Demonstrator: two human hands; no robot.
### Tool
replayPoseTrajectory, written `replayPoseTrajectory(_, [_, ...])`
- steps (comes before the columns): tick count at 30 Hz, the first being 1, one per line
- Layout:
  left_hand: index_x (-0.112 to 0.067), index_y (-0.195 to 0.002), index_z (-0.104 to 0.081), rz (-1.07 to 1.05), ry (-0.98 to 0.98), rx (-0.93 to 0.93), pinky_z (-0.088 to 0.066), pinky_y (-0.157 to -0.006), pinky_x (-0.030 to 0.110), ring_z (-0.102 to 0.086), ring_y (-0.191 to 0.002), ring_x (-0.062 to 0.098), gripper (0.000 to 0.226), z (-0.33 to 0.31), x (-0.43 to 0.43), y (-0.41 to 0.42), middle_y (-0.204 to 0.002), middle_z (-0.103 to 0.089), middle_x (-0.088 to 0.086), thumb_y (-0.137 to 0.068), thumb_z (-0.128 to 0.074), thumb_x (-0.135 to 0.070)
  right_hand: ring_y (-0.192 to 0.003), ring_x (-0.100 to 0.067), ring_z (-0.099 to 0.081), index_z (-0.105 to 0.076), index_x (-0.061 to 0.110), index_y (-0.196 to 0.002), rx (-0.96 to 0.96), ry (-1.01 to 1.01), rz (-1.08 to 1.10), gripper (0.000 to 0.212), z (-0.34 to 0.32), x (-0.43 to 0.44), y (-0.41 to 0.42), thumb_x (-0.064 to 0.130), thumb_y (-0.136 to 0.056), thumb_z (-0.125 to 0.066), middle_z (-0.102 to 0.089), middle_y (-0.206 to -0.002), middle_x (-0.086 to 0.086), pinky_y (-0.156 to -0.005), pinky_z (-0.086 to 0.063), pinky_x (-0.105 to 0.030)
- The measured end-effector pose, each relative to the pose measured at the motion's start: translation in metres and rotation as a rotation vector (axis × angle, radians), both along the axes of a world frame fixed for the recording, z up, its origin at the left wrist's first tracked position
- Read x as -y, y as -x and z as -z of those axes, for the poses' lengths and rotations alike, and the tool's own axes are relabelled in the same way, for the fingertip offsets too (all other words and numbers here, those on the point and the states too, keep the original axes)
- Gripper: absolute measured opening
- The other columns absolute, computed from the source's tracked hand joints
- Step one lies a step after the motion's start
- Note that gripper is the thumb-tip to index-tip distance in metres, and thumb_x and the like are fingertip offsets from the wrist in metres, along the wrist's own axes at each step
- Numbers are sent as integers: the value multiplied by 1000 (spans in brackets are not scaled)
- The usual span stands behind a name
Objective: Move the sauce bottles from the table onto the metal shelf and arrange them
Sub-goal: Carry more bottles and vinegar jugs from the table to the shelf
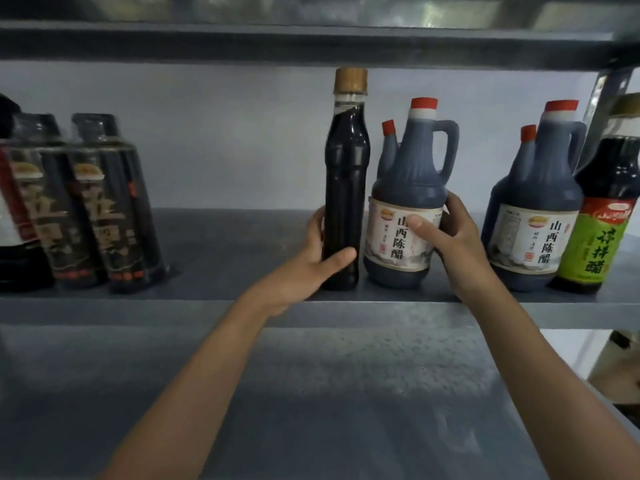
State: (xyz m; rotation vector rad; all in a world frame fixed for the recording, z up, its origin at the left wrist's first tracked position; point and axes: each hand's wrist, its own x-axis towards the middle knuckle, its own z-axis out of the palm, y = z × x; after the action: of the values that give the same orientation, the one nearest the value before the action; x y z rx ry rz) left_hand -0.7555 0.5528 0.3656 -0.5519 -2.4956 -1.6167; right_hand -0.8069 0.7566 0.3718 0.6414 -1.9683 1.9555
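A tall slim dark bottle (pixel 345 174) with a tan cap stands upright on the grey metal shelf (pixel 221 251). My left hand (pixel 311 258) grips its lower part, thumb across the front. Right beside it stands a dark vinegar jug (pixel 408 188) with a red cap, a handle and a white label. My right hand (pixel 446 237) holds this jug, thumb on the label and fingers round its right side. Both bottles rest on the shelf near its front edge.
A second red-capped vinegar jug (pixel 533 209) and a green-labelled bottle (pixel 602 216) stand to the right. Black-labelled bottles (pixel 86 209) lean at the left of the shelf. Another shelf board (pixel 311 43) runs close above the bottle tops. A lower shelf (pixel 311 393) lies below.
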Motion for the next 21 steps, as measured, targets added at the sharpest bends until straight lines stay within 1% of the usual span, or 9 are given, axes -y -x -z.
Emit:
replayPoseTrajectory(1, [-29, -146, 11, 8, 77, -13, -27, -100, 16, -28, -128, 3, 80, 2, 4, 1, -140, -20, -16, -95, -50, -29, -103, -4, -64, -43, 23, -134, 17, 7, -8, 76, 2, -1, 0, 35, -64, -71, -65, -115, 9, -76, -54, -20])
replayPoseTrajectory(3, [-24, -146, 4, -43, 130, -58, -30, -96, 12, -33, -125, 4, 80, -1, 5, 6, -136, -27, -14, -93, -55, -25, -106, -4, -62, -46, 26, -130, 19, -19, -1, 74, 4, 0, 1, 41, -62, -70, -64, -117, 9, -79, -54, -21])
replayPoseTrajectory(7, [-20, -140, -17, -185, 136, -187, -38, -90, 20, -47, -112, 8, 79, 5, -3, 16, -125, -43, -11, -83, -69, -32, -103, 0, -62, -47, 27, -125, -4, -35, 36, 66, 6, 1, -1, 42, -65, -68, -64, -114, 11, -78, -52, -19])
replayPoseTrajectory(10, [-17, -134, -23, -265, 149, -261, -38, -85, 22, -51, -109, 13, 78, 10, -7, 21, -131, -47, -3, -77, -73, -38, -106, 0, -61, -46, 19, -131, -31, -44, 87, 67, 12, 1, -4, 41, -71, -66, -64, -118, 8, -82, -52, -18])
replayPoseTrajectory(13, [-14, -124, -28, -367, 211, -346, -47, -79, 34, -58, -103, 25, 74, 14, -13, 23, -126, -51, 5, -75, -73, -45, -112, -1, -58, -43, 21, -137, -63, -110, 184, 70, 21, 2, -14, 45, -75, -63, -61, -123, 10, -91, -51, -21])
replayPoseTrajectory(15, [-12, -121, -28, -461, 289, -390, -48, -72, 39, -59, -97, 31, 73, 18, -18, 21, -121, -51, 9, -76, -69, -51, -114, 1, -56, -40, 25, -140, -93, -196, 284, 73, 29, 3, -22, 50, -75, -62, -57, -127, 15, -95, -48, -21])
replayPoseTrajectory(17, [-10, -123, -27, -559, 366, -426, -42, -64, 37, -59, -94, 32, 75, 21, -23, 18, -118, -50, 11, -78, -62, -58, -112, 5, -53, -35, 28, -141, -146, -346, 426, 71, 42, 5, -33, 50, -80, -62, -54, -127, 18, -93, -45, -17])
replayPoseTrajectory(19, [-8, -130, -25, -630, 433, -416, -38, -62, 36, -58, -97, 34, 80, 24, -27, 13, -119, -50, 13, -80, -53, -64, -119, -6, -51, -32, 23, -144, -239, -539, 602, 67, 61, 5, -44, 48, -86, -57, -52, -134, 9, -97, -41, -23])
replayPoseTrajectory(21, [-5, -137, -26, -708, 524, -428, -39, -62, 38, -56, -103, 35, 84, 30, -30, 3, -121, -50, 16, -82, -44, -66, -132, -17, -41, -33, 15, -145, -343, -688, 732, 65, 88, -1, -58, 50, -91, -46, -47, -143, -2, -110, -30, -33])
